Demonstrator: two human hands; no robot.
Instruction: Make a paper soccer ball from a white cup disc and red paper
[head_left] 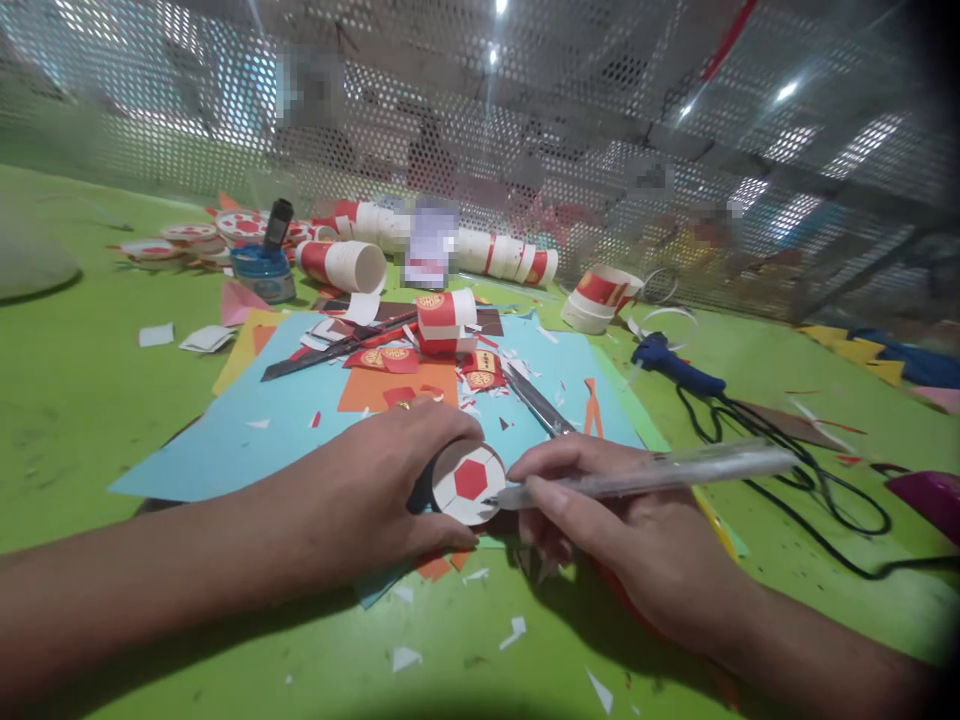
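Over the green desk [247,660], the left hand [382,465] curls thumb and fingers around a disc [470,483], its red hexagon facing up. The right hand [637,525] pinches a slanting pen [697,467], tip leftward at the disc's face.

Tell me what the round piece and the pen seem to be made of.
Round piece: matte paper or card, judging by its dull face; I can't tell which. Pen: probably smooth clear plastic, since its barrel looks see-through and catches light.
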